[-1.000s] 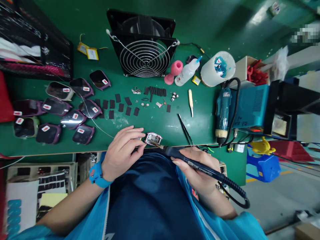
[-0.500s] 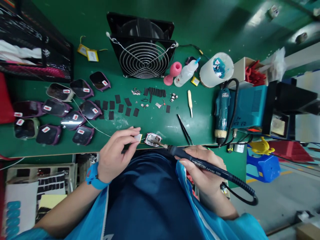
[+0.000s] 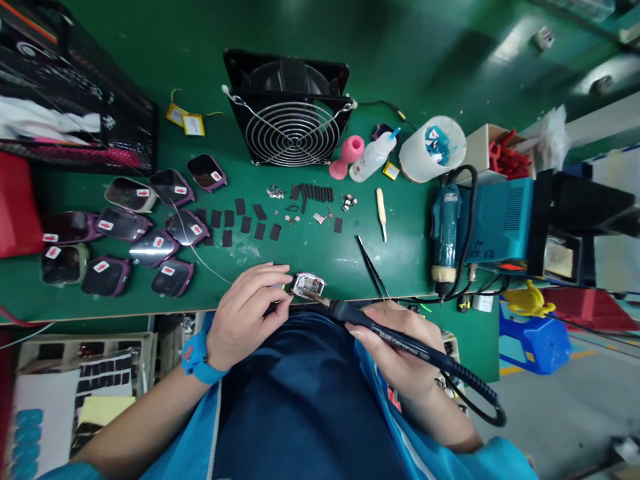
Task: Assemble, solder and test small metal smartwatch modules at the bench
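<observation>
A small opened device with a purple rim [image 3: 309, 285] lies at the bench's front edge, its circuitry facing up. My right hand [image 3: 403, 340] is wrapped round a black soldering iron [image 3: 395, 339], whose tip reaches the inside of the device. Just left of the device, my left hand [image 3: 253, 310] pinches a small battery, mostly hidden behind the fingers. A thin pale wire [image 3: 203, 260] runs from the watch-like units to my left hand. Black tweezers [image 3: 373, 267] lie right of the device.
Several dark-faced units with arrow stickers [image 3: 173, 278] cover the left. A fan [image 3: 290, 110] stands at the back, beside a bottle [image 3: 373, 157] and white tub [image 3: 433, 150]. An electric screwdriver [image 3: 445, 233] is at the right. Black pads [image 3: 240, 207] and small parts lie mid-bench.
The view has shifted a little. My left hand's fingers have closed in nearer the device, covering most of the battery that showed before. The iron stays at the device.
</observation>
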Demonstrator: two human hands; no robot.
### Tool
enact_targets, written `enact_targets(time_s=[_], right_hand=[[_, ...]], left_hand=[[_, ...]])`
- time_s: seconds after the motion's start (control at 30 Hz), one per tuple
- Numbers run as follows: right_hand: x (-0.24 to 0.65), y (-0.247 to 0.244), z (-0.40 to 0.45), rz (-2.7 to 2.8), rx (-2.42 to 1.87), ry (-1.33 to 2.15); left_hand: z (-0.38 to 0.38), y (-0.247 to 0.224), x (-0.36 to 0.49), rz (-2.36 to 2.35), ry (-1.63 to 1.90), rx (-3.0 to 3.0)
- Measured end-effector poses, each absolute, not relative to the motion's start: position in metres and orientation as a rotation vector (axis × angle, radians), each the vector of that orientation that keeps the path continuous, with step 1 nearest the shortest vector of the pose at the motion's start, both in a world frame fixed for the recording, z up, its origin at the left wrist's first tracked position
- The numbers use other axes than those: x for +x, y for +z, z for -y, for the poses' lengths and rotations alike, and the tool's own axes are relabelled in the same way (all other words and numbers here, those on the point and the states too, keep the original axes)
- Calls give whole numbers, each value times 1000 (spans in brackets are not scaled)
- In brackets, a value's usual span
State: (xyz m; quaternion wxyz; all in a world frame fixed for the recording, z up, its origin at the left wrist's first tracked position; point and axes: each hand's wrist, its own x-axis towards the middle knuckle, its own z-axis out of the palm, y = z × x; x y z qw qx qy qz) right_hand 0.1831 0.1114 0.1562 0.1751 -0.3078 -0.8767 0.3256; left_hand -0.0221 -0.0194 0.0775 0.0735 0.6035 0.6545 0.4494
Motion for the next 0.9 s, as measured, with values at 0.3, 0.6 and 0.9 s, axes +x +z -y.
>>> enact_targets(time_s=[0.3,0.6,0.9], right_hand=[[186,150,-109,2470,-871,927],[183,151,-110,2466,-838,863],[190,144,-109,2178,-843,1105]], left_hand=[[20,75,-22,-1968,1333,1832],[17,76,-23,-2002,1288,1886],[19,79,-20,-2025,1433,1705]])
